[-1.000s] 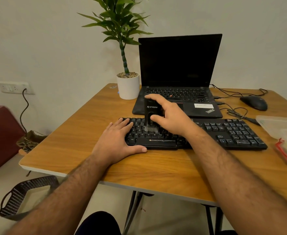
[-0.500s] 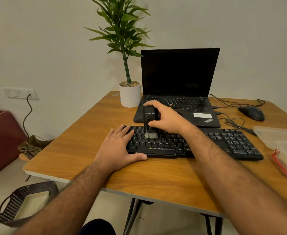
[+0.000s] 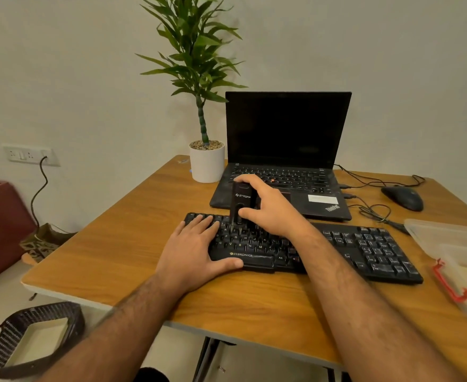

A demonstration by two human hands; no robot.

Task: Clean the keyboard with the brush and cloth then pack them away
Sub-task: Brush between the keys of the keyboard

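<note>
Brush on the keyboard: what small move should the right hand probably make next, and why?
Probably a short sweep of the brush rightward along the key rows. The right hand grips it upright with its bristles on the upper-left keys of the keyboard, the left hand lies flat on the left end bracing it, and the whole right stretch lies beyond the brush.
</note>
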